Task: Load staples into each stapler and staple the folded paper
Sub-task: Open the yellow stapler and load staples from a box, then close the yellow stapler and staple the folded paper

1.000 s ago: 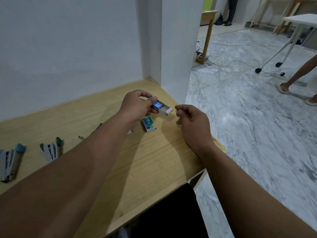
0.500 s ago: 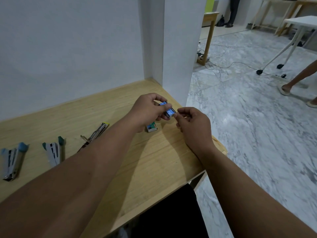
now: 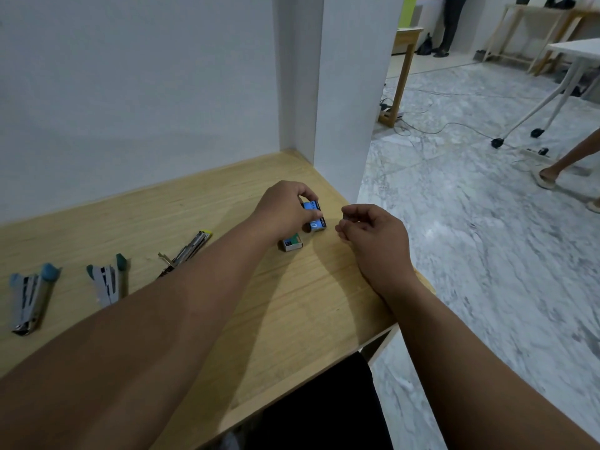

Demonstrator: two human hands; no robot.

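Observation:
My left hand grips a small blue staple box just above the wooden table, near its far right corner. My right hand hovers a little to the right of the box, apart from it; its curled fingertips pinch something small and grey, apparently a strip of staples. A green staple box lies on the table under my left wrist. Three staplers lie to the left: one swung open with a yellow tip, a teal one and a blue one. No folded paper is in view.
A white wall and a pillar close off the table's back and right corner. The table's edge drops to a marble floor on the right, where cables, a white table on castors and another person's leg are.
The blue box's tray stuck out a second ago and now sits closed. My right hand met the box, then drew back to the right. My left hand lowered the box slightly.

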